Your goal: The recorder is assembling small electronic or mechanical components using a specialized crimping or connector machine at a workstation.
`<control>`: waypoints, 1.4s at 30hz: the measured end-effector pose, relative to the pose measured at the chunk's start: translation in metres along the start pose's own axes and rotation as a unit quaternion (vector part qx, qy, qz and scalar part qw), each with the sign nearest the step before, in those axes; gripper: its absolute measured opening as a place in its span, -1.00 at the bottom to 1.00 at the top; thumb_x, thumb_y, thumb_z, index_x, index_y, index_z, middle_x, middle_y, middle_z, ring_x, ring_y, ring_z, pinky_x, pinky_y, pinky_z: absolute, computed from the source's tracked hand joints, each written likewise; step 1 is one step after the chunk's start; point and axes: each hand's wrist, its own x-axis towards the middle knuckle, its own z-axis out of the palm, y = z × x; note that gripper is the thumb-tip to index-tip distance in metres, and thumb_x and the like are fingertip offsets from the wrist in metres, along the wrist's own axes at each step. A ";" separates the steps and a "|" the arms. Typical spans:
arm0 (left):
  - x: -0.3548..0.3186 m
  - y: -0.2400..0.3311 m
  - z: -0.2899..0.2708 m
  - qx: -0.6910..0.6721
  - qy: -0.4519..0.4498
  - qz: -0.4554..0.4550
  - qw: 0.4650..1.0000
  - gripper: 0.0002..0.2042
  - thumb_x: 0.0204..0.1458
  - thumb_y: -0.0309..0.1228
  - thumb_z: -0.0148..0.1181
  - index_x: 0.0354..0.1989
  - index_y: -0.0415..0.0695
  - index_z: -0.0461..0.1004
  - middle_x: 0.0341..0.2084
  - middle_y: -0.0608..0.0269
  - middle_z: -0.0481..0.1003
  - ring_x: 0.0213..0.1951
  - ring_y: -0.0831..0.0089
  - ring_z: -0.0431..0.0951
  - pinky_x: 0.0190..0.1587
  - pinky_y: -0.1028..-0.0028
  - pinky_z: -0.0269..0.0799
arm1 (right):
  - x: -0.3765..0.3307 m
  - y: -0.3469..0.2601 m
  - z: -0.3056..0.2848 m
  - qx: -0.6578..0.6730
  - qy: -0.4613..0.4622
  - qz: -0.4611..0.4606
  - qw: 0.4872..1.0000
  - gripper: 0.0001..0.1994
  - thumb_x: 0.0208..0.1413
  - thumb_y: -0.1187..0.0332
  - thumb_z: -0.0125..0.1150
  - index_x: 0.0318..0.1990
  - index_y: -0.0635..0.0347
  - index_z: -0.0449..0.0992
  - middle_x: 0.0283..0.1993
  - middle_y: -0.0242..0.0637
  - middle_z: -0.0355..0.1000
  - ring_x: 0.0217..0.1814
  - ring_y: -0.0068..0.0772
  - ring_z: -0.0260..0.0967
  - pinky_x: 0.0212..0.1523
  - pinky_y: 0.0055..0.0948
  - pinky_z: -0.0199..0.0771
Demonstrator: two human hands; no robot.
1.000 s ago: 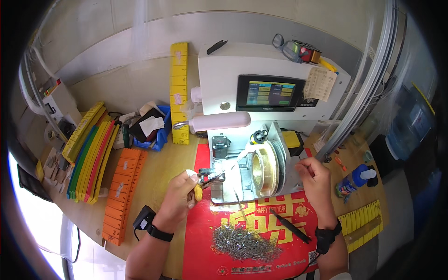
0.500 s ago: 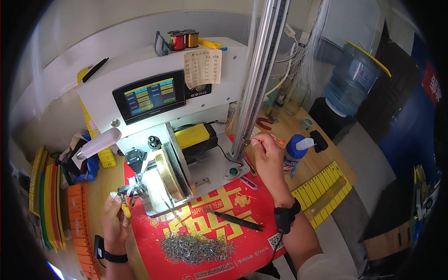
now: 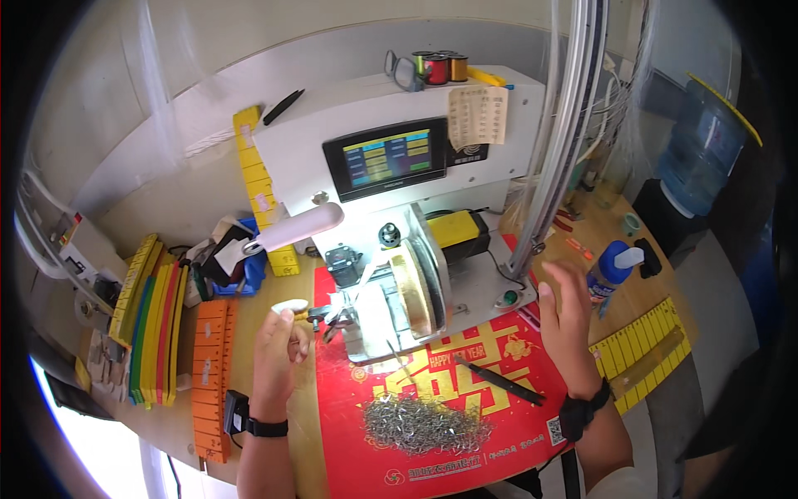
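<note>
At the left side of the white machine is a small yellow handle. The left hand is at the handle, fingers curled; I cannot tell whether it pinches it. A gold wheel stands on the machine's lower part. The right hand is raised near the machine's right end, thumb and bent fingers apart. In front of the machine, a red mat bears 1 heap of thin metal pieces and 1 slim black tool. Right of the machine stands 1 blue bottle; left of it, 1 orange board.
</note>
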 end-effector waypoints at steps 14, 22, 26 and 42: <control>0.019 0.055 0.001 0.369 0.001 0.151 0.917 -0.83 0.32 -0.47 0.16 -0.10 -0.33 0.60 -0.32 0.26 0.53 -0.37 0.61 0.46 -0.29 0.53 0.38 | -0.051 -0.035 0.021 0.232 -0.131 -0.043 0.963 -0.82 0.14 0.57 0.28 -0.10 0.25 0.56 -0.47 -0.24 0.52 -0.55 -0.26 0.51 -0.52 -0.29 0.48; 0.018 0.046 -0.005 0.381 -0.046 0.144 0.912 -0.77 0.32 -0.39 0.22 0.03 -0.26 0.60 -0.37 0.37 0.50 -0.37 0.66 0.43 -0.30 0.57 0.35 | -0.047 -0.043 0.014 0.256 -0.152 -0.037 0.954 -0.83 0.20 0.54 0.27 -0.07 0.25 0.54 -0.40 -0.20 0.57 -0.46 -0.21 0.58 -0.46 -0.30 0.53; 0.016 0.067 0.016 0.310 -0.039 0.059 0.948 -0.77 0.37 -0.36 0.13 0.02 -0.27 0.54 -0.33 0.26 0.53 -0.34 0.61 0.48 -0.26 0.56 0.39 | -0.050 -0.036 0.012 0.250 -0.154 -0.020 0.956 -0.83 0.20 0.54 0.27 -0.07 0.25 0.54 -0.39 -0.19 0.57 -0.46 -0.20 0.58 -0.45 -0.29 0.54; -0.077 -0.001 0.043 -0.074 -0.173 -0.069 0.980 -0.81 0.46 -0.35 -0.05 -0.10 -0.23 0.40 -0.27 0.11 0.53 -0.27 0.35 0.57 -0.13 0.33 0.53 | -0.050 -0.161 0.071 0.513 -0.269 0.216 0.786 -0.68 0.47 0.19 0.05 0.06 0.32 0.46 -0.13 -0.24 0.51 -0.01 -0.43 0.48 0.04 -0.38 0.44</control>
